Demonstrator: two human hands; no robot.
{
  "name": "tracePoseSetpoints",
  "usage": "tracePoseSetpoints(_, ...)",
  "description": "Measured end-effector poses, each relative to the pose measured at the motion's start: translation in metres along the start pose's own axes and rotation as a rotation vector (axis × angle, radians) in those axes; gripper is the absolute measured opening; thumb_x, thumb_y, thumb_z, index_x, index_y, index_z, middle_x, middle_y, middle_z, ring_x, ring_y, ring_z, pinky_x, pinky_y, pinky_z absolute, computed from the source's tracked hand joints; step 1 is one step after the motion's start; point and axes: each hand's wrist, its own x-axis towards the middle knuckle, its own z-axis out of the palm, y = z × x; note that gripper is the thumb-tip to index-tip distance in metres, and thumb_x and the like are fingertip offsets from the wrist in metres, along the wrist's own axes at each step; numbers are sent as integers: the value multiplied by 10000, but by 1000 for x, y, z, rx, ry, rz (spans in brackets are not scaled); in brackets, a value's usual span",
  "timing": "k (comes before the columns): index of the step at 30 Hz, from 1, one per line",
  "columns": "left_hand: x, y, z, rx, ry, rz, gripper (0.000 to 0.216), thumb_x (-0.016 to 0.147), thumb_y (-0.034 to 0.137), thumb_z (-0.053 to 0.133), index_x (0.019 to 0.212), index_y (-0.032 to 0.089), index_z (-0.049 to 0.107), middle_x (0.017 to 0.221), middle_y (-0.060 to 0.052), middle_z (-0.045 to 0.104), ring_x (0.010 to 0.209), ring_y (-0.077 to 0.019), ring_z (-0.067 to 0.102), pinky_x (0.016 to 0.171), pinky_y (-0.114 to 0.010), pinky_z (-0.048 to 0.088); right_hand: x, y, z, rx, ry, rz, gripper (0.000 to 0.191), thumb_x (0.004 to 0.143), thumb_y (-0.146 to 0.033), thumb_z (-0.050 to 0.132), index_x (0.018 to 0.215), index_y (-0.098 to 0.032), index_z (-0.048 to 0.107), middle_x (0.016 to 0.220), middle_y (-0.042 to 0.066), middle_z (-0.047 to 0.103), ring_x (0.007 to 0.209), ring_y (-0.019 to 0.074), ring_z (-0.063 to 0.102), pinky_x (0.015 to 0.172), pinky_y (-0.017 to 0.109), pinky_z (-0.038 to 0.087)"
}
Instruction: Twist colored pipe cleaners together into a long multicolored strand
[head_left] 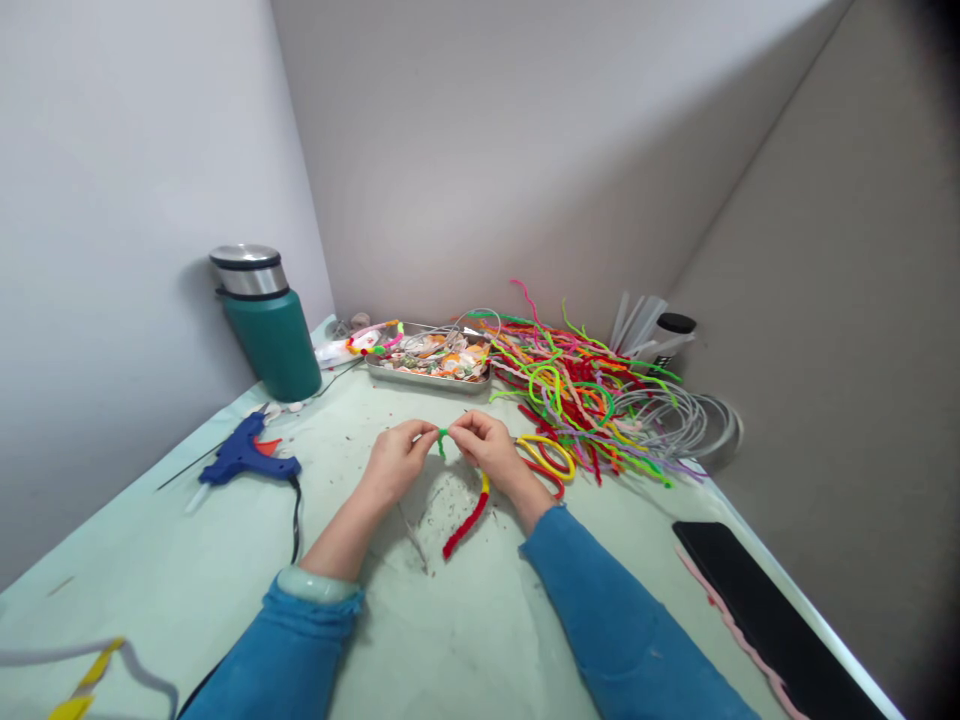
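Between my two hands, at the middle of the table, is a short green pipe cleaner (442, 444). The thumb and fingers of my left hand (399, 458) pinch it from one side. My right hand (489, 450) pinches it from the other, and the fingertips are close together. Below my right hand hangs a curved strand wrapped in red and yellow pipe cleaner (466, 522); its upper part is hidden behind that hand. A thin bare wire end (414, 540) shows below my left hand. Scissors (551, 457) with yellow and red handles lie just right of my right hand.
A blue glue gun (246, 452) and a green bottle (274, 340) stand left. Behind are a metal tray (427, 379) of scraps, a pile of pipe cleaners (577, 385) and coiled grey wire (705, 425). A black flat object (772, 610) lies along the right edge.
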Motion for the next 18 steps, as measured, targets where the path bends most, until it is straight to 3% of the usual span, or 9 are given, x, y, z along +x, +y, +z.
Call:
tracePoseSetpoints(9,0,7,-2,-259,-130,-168,326,733,448,461,640,156,570,467,30,466,472,-104,430,452,-203,323,-1,-4,0,3,-17,8,235,696,-399,602,706,-177,526,493,-68,424,424,61,332,411,197,259)
tracePoseSetpoints(13,-2,9,-2,-290,-158,-211,325,714,463,475,613,160,536,434,54,402,415,-81,368,418,-197,276,-3,-9,1,-13,-64,7,206,706,-374,590,719,-174,540,497,-69,420,428,61,326,416,196,260)
tracePoseSetpoints(18,-3,11,-2,-352,-211,-228,315,705,457,490,660,151,550,476,56,425,391,-59,339,400,-193,261,-3,-7,-1,-53,-90,-28,144,735,-309,548,794,-184,589,517,-67,424,440,65,334,429,196,267)
